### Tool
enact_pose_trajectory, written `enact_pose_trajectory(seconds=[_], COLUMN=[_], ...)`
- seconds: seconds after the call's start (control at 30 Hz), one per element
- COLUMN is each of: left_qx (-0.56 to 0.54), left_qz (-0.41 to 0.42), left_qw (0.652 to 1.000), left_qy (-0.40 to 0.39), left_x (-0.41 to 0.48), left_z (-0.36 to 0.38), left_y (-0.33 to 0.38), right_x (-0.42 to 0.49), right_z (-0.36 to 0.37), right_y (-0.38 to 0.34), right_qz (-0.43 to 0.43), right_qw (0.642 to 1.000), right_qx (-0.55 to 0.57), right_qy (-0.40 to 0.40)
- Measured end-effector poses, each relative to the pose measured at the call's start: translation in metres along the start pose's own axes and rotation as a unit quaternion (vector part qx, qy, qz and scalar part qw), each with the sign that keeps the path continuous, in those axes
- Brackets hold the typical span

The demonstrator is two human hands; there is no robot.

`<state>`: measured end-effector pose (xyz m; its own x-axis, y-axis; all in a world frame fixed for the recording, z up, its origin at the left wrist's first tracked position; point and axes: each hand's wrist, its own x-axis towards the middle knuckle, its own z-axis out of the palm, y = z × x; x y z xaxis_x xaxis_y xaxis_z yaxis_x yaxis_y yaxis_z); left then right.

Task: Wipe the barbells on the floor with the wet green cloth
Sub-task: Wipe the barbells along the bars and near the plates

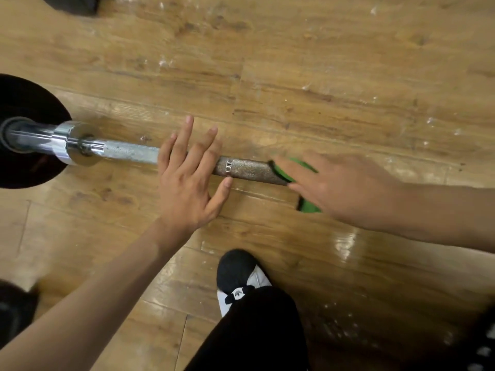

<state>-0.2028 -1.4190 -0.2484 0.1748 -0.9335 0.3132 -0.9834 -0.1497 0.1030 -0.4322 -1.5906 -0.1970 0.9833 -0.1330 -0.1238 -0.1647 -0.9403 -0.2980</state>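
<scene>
A steel barbell (249, 171) lies across the wooden floor, its knurled shaft running from a chrome collar (72, 143) and a black weight plate (24, 103) at the left towards the right. My left hand (187, 180) rests flat on the shaft with straight, spread fingers. Right of it, my right hand (340, 186) lies over the green cloth (308, 206), pressing it on the bar with fingers extended; motion blur softens this hand. The cloth drapes over the bar and shows above and below my fingers. The bar's right part is hidden under my hand and forearm.
My black-and-white shoe (238, 279) and black trouser leg (257, 330) stand just below the bar. Dark shapes sit at the bottom left corner (13, 309) and top left edge (69, 4). White specks dot the scuffed floorboards (321, 62).
</scene>
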Motion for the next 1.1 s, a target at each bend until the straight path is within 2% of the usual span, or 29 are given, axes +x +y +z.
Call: enact_pose_trajectory(seconds=[0.1, 0.17, 0.3, 0.4, 0.53, 0.63, 0.7, 0.8, 0.97, 1.03, 1.1], left_qx=[0.0, -0.001, 0.001, 0.007, 0.023, 0.033, 0.031, 0.032, 0.045, 0.043, 0.037], left_qz=[-0.003, -0.004, -0.015, -0.023, -0.043, -0.053, -0.05, -0.052, -0.066, -0.062, -0.052], left_qw=[1.0, 1.0, 0.999, 0.997, 0.993, 0.991, 0.99, 0.988, 0.988, 0.988, 0.989], left_qy=[0.005, -0.004, -0.042, -0.076, -0.111, -0.12, -0.129, -0.14, -0.133, -0.135, -0.135], left_x=[-0.009, -0.015, -0.028, -0.04, -0.063, -0.075, -0.078, -0.078, -0.08, -0.078, -0.075], left_z=[0.0, -0.003, -0.015, -0.025, -0.037, -0.041, -0.044, -0.049, -0.044, -0.044, -0.045], left_y=[0.004, 0.007, 0.013, 0.02, 0.027, 0.033, 0.036, 0.038, 0.046, 0.045, 0.041], right_x=[-0.051, -0.054, 0.006, 0.047, 0.014, -0.055, -0.095, -0.103, -0.029, -0.008, -0.014], right_z=[-0.001, 0.007, 0.021, 0.026, 0.027, 0.023, 0.016, 0.025, 0.054, 0.055, 0.048], right_y=[0.016, 0.01, -0.031, -0.067, -0.072, -0.037, -0.02, -0.023, -0.08, -0.094, -0.086], right_qz=[-0.046, -0.034, 0.04, 0.056, 0.008, -0.077, -0.09, -0.068, 0.01, 0.034, 0.017], right_qw=[0.999, 0.999, 0.998, 0.998, 1.0, 0.997, 0.995, 0.997, 0.997, 0.997, 0.998], right_qx=[-0.027, -0.032, -0.021, -0.016, 0.008, -0.003, -0.035, -0.042, 0.005, 0.019, 0.004], right_qy=[-0.008, 0.008, 0.044, 0.019, 0.028, -0.001, 0.001, 0.008, 0.08, 0.061, 0.058])
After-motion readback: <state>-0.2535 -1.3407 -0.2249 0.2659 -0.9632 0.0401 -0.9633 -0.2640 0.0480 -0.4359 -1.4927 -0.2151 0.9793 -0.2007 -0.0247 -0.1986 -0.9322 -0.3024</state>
